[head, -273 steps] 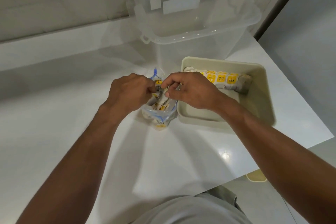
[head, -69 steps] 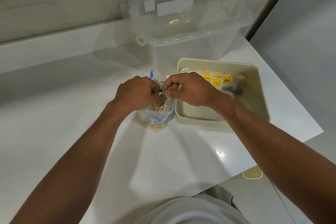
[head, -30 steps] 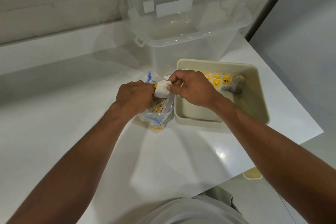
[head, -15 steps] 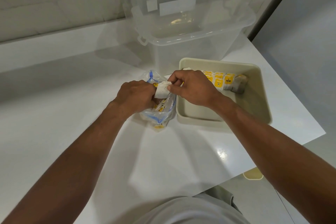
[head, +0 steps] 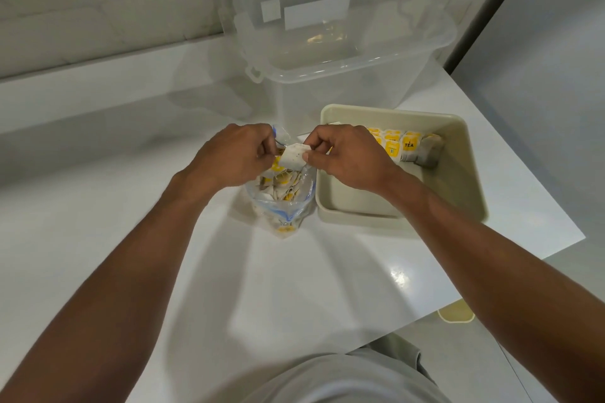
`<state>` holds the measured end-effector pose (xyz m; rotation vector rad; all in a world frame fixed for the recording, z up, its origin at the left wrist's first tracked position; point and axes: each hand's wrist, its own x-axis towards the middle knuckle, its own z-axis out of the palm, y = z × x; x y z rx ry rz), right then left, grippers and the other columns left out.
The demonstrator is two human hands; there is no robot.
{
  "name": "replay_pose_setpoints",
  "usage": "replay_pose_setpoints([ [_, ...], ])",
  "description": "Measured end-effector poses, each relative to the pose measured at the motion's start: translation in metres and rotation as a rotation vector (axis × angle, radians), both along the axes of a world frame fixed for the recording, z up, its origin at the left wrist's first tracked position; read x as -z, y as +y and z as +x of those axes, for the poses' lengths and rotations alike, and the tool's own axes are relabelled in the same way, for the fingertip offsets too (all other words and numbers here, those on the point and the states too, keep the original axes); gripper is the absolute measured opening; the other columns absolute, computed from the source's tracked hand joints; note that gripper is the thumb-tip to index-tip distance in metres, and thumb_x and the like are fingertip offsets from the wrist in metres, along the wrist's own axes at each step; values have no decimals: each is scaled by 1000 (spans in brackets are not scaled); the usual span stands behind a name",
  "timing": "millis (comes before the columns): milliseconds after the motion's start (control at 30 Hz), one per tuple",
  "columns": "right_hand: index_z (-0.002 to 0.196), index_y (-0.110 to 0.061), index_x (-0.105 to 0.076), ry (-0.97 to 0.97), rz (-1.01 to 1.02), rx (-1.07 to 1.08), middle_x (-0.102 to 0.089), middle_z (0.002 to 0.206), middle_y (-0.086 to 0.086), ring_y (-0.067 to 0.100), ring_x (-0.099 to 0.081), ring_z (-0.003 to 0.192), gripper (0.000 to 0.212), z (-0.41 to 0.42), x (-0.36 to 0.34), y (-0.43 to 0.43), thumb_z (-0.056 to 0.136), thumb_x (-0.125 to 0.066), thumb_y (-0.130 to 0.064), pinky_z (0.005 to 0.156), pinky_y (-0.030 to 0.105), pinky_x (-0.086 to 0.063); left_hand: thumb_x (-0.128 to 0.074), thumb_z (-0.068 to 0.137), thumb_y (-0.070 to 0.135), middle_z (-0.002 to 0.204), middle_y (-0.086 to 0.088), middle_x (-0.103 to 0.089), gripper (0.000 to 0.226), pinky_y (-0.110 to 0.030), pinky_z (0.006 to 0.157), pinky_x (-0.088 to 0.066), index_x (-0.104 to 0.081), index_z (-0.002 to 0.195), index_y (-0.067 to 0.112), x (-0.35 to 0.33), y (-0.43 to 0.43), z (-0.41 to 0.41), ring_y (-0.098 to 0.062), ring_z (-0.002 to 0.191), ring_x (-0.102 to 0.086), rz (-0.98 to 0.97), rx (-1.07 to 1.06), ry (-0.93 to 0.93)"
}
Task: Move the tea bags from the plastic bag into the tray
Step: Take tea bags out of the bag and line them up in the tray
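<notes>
counter (head: 131, 206): white and glossy, runs out to a corner on your right.
plastic bag (head: 281, 206): stands mid-counter in front of you, mouth up.
tray (head: 471, 173): beige, just beside the bag, near the right edge.
clear bin (head: 327, 82): behind your tray, by the back edge.

tea bag (head: 294, 155): now showing whole, being held just above the mouth of the bag (head: 281, 203); 2.3 s ago it was buried among the others inside.
right hand (head: 347, 157): no longer digging in the bag; now pinching the tea bag's right edge, lifting it slightly since 0.5 s ago.
left hand (head: 232, 157): fingertips now meeting the tea bag's left edge while gripping the bag's rim.
</notes>
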<state>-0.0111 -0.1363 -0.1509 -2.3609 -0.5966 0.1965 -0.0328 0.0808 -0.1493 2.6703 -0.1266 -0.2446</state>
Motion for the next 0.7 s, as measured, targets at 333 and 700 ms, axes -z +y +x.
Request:
replay_pose_setpoints([
  [333, 93, -28, -71, 41, 50, -13, -71, 73, -14, 1, -62, 74, 9, -5, -1, -3, 88, -65, -23, 71, 24, -47, -74, 84, 20, 74, 11, -71, 11, -26, 63, -52, -74, 84, 31, -10, 3, -3, -8, 59, -66, -293, -162, 74],
  [700, 85, -16, -73, 402, 384, 64, -74, 76, 1, 18, -70, 75, 23, -12, -16, 2, 75, -84, -35, 73, 31, -57, -74, 88, 20, 83, -3, -74, 3, -30, 69, -51, -75, 90, 22, -11, 4, -1, -13, 67, -60, -530, -140, 166],
])
